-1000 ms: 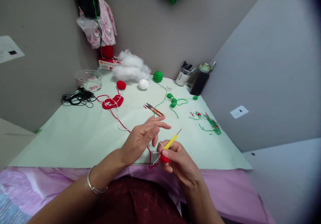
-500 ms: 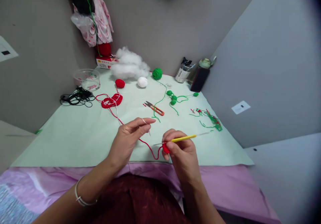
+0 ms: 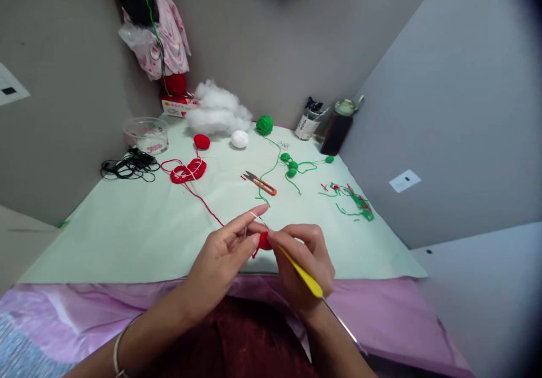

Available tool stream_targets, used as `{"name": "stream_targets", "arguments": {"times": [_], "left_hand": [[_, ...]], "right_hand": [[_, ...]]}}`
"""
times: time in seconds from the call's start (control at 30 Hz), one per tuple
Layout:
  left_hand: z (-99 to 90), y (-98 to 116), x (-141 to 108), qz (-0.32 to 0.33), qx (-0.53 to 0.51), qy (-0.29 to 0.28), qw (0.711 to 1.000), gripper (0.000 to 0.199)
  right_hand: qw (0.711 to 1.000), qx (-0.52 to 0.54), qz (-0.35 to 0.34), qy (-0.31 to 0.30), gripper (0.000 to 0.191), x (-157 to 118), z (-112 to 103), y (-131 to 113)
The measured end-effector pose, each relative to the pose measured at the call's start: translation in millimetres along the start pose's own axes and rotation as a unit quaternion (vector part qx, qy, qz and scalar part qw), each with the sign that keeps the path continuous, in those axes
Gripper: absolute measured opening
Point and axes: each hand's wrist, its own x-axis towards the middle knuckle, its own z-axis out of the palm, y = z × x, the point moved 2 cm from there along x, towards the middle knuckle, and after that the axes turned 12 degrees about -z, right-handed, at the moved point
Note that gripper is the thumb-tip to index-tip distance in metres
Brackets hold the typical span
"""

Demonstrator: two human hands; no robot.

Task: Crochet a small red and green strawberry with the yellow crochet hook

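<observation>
Head view. The left hand (image 3: 224,256) has thumb and fingers brought together on the left edge of a small red knitted piece (image 3: 265,242), with a white thread (image 3: 256,215) running over its outstretched forefinger. The right hand (image 3: 305,260) is clamped on a yellow-handled hook (image 3: 305,276); its fingertips meet the piece's right side. The red piece is thus held between both hands, over the near edge of the table (image 3: 139,225).

Risks, in the inspector's judgement: the white thread could slip off the forefinger if that finger dips or tension is lost. The fine tip could split the yarn or miss a loop, since the fingers crowd it. The hook's rear metal end, lying over the right forearm, could catch or prick. Tugging the red yarn (image 3: 205,203) could snarl the loose red skein (image 3: 188,172) at left. The scissors (image 3: 266,187), just beyond the hands, lie near a green strand.

The table carries a pale cover. White stuffing (image 3: 220,111) sits at the far side, black cord (image 3: 131,165) and a clear tub (image 3: 146,135) at left, a bottle (image 3: 337,132) at far right, green scraps (image 3: 361,204) at right. Grey walls enclose the corner; a socket plate (image 3: 405,181) is fixed at right.
</observation>
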Motion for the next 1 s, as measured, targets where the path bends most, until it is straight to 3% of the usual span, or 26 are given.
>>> {"name": "stream_targets", "arguments": {"times": [0.2, 0.37, 0.5, 0.63, 0.73, 0.8, 0.9, 1.0], "left_hand": [[1.4, -2, 4, -0.05, -0.08, -0.032, 0.995, 0.044], [1.0, -7, 10, -0.077, -0.141, -0.041, 0.986, 0.042], [-2.2, -6, 11, -0.065, -0.126, -0.027, 0.99, 0.045], [-3.5, -9, 11, -0.018, -0.056, 0.018, 0.998, 0.05], [-0.6, -13, 10, -0.015, -0.077, 0.033, 0.996, 0.054], [2.4, -16, 9, -0.053, -0.128, 0.002, 0.99, 0.053], [4.1, -15, 10, -0.12, -0.187, -0.058, 0.973, 0.048], [0.4, -12, 11, -0.13, -0.195, -0.075, 0.969, 0.045]], "right_hand": [[0.999, 0.007, -0.034, 0.007, 0.047, -10, 1, -2], [0.996, 0.078, 0.031, 0.016, 0.032, 5, 5, -6], [0.988, 0.133, 0.071, -0.036, 0.025, 14, 0, -5], [0.995, 0.067, 0.03, -0.069, 0.033, 3, 3, -3], [0.998, -0.027, -0.039, -0.031, 0.046, -9, 10, -5], [0.999, -0.013, -0.041, 0.001, 0.05, -12, 14, -6], [0.993, 0.108, 0.04, 0.016, 0.044, -8, 12, -2], [0.964, 0.226, 0.138, 0.006, 0.03, 0, 7, 4]]}}
